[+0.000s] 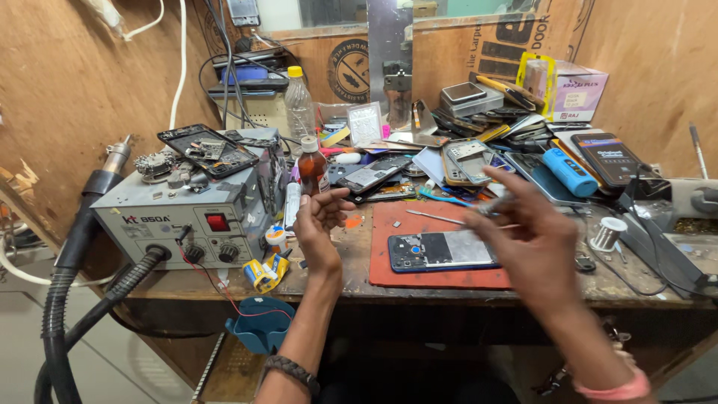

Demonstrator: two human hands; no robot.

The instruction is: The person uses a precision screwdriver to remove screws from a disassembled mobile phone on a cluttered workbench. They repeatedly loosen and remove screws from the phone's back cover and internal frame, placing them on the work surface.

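Two hands apart | left hand (320, 217) empty, fingers curled; right hand (532, 238) blurred, grip unclear | opened phone (441, 251) partly hidden

An opened dark rectangular phone (441, 251) lies on a red rubber mat (434, 278), right of a grey metal rework station (187, 213).

Plywood walls (67, 82) on three sides, warm brown, evenly lit. Worn wooden workbench (187, 280) against the back wall, scuffed along its front edge. White cables (179, 60) hanging down the left wall. Pale floor (22, 352) below left.
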